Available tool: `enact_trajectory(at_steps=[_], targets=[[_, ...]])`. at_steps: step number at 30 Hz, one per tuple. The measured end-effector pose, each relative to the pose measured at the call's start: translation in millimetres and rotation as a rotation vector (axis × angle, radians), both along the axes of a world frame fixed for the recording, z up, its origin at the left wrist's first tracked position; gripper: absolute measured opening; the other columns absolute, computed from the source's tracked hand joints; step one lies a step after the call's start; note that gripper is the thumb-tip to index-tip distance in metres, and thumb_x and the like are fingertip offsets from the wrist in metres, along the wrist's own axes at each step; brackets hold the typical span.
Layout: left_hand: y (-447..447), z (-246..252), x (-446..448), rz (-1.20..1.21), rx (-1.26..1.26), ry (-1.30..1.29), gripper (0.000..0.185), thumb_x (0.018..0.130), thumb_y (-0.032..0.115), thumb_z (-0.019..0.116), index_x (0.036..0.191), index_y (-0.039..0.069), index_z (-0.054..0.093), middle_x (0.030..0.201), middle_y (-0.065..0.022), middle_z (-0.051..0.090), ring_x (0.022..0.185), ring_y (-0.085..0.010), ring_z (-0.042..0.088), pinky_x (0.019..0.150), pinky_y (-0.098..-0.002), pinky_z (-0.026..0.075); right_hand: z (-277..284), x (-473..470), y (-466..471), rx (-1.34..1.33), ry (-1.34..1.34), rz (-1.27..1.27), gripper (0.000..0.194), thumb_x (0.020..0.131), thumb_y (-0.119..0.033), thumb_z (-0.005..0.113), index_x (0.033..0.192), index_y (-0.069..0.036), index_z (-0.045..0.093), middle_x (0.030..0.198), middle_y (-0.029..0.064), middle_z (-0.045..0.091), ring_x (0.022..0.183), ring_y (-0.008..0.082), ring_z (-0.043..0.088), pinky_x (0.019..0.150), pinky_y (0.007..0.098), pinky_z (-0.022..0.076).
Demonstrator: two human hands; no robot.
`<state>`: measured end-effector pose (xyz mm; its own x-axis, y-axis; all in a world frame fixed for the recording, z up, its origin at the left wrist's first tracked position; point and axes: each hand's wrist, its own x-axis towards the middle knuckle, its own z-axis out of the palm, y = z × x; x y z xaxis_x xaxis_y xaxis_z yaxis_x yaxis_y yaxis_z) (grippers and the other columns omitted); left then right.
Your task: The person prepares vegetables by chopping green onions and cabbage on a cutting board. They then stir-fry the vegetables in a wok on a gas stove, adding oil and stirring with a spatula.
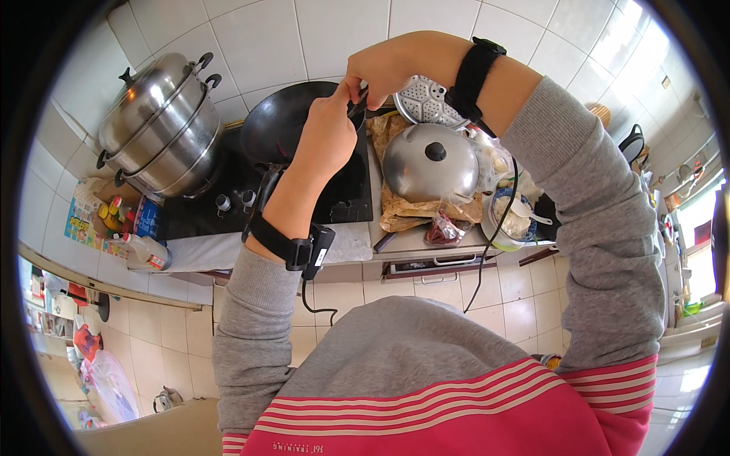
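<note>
A black wok [274, 122] sits on the dark glass cooktop [344, 200], with a small red piece [281, 150] inside it. My left hand [328, 134] is raised over the wok's right side, fingers drawn together; whatever its fingertips pinch is hidden. From the right, my right hand [381, 73] reaches across and grips a small dark-handled tool [359, 104], whose kind I cannot make out. The fingers of both hands meet beside this tool, above the wok's rim. Each wrist wears a black strap, and a small black box is fixed at the left one.
A tall stainless steel steamer pot [165, 131] occupies the left of the cooktop. To the right are a domed metal lid [410, 171], a perforated steamer plate [428, 102], bagged red food [445, 229] and a bowl [510, 219] with a white spoon. Bottles [145, 249] stand at left. A black cable [502, 216] hangs from my right wrist.
</note>
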<state>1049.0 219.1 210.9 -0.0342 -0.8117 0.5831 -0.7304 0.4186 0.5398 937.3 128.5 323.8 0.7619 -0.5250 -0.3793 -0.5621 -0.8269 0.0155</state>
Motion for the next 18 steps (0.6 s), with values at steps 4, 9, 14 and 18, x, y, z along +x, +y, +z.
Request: enact_trajectory(at_steps=[4, 9, 14, 18], targets=[[-0.5, -0.9, -0.2, 0.009, -0.018, -0.013, 0.045, 0.075, -0.01, 0.048, 0.118, 0.003, 0.048, 0.093, -0.0226, 0.061, 0.093, -0.0417, 0.055, 0.082, -0.0472, 0.045, 0.1, -0.2, -0.4, -0.003, 0.012, -0.015, 0.032, 0.074, -0.013, 0.071, 0.105, -0.005, 0.066, 0.095, 0.0085, 0.067, 0.09, 0.0237, 0.062, 0.078, 0.0366, 0.0475], [-3.7, -2.7, 1.0, -0.001, -0.019, -0.01, 0.045, 0.075, -0.01, 0.049, 0.118, 0.003, 0.048, 0.091, -0.023, 0.06, 0.092, -0.0413, 0.055, 0.08, -0.0472, 0.046, -0.5, -0.6, -2.0, 0.0, 0.007, -0.003, 0.033, 0.074, -0.013, 0.071, 0.106, -0.005, 0.066, 0.096, 0.0087, 0.067, 0.091, 0.0239, 0.062, 0.078, 0.0365, 0.0478], [-3.2, -2.3, 0.9, -0.004, -0.039, -0.007, 0.046, 0.074, -0.011, 0.049, 0.118, 0.003, 0.048, 0.09, -0.023, 0.06, 0.091, -0.0413, 0.055, 0.08, -0.0469, 0.046, 0.6, -1.1, -2.4, 0.006, 0.008, 0.001, 0.033, 0.074, -0.013, 0.071, 0.106, -0.005, 0.066, 0.096, 0.0091, 0.067, 0.091, 0.0241, 0.062, 0.077, 0.0364, 0.0479], [-1.8, -2.0, 0.2, -0.006, -0.045, -0.014, 0.046, 0.074, -0.011, 0.048, 0.118, 0.003, 0.048, 0.089, -0.0231, 0.06, 0.091, -0.0414, 0.055, 0.08, -0.0469, 0.046, 1.0, -0.9, -1.6, 0.011, 0.008, -0.003, 0.033, 0.073, -0.013, 0.07, 0.105, -0.005, 0.067, 0.095, 0.0091, 0.067, 0.088, 0.0245, 0.061, 0.076, 0.0366, 0.0477]])
